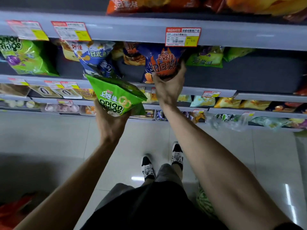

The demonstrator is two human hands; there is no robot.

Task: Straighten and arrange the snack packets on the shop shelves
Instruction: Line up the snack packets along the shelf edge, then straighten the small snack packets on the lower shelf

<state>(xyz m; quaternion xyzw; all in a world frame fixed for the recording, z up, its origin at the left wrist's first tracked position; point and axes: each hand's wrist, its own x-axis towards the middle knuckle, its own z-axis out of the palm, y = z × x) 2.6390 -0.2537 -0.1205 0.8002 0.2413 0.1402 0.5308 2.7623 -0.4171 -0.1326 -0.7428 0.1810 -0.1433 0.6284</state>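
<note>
Left hand (111, 123): curled round the lower end of the green packet (116, 98), which is held in the air in front of the shelf lip (209, 91), not on the shelf.
Right hand (167, 87): closed from below on the base of the blue packet (159, 62), which stands on the middle shelf beneath a price tag (182, 37).
Neighbours: a white-blue packet (93, 55) is seen leaning just left of the blue packet. A lime packet (206, 59) sits just right of it.
Risk, blue packet: it is gripped at the base only, so it is judged likely to flop forward over the lip if released before it is seated. The leaning neighbour could be dragged out with it.
Risk, green packet: it is held one-handed by a slick foil end, so a slip or a crushed bag is possible.
Green packet heading: the printed face is turned toward the camera and the top edge toward the shelf, with the left corner highest. The long axis runs from the hand up to the shelf, tilted off upright.
Blue packet heading: the face is turned outward and the long axis is near vertical. Its top is hidden under the shelf above.
</note>
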